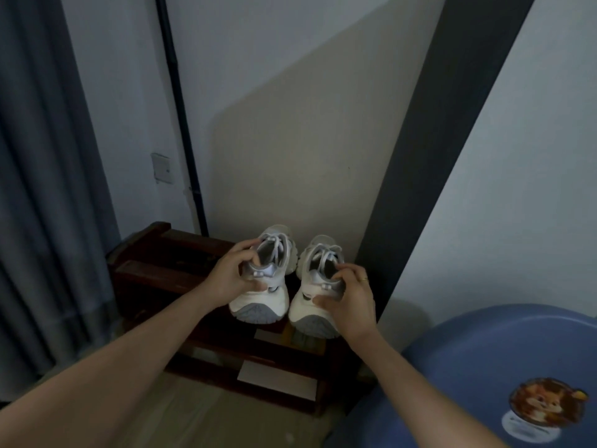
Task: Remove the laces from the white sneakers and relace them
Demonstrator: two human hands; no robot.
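**Grabbing both sneakers off the rack, laces not touched yet**

Picking up the pair by the heels looks like the plan here, one shoe per hand. The left sneaker (263, 276) and right sneaker (315, 292) sit side by side on top of a dark wooden shoe rack (155, 253), toes toward the wall, heels toward the person. That's probably why the hands go for the heel collars, since they're the nearest bit and easy to hook.

Left hand (231, 276): its fingers (248, 245) curl over the collar rim with the thumb low on the heel, so it's closed around the back of the left sneaker. Right hand (350, 299), with a ring on it, does the same on the right sneaker, fingers at the collar, thumb pressing the heel side.

Laces (274, 245) look fully threaded on both, so I'd say the real job hasn't begun. Can't tell if either shoe has lifted off the rack. A blue stool (484, 350) sits nearby on the right.
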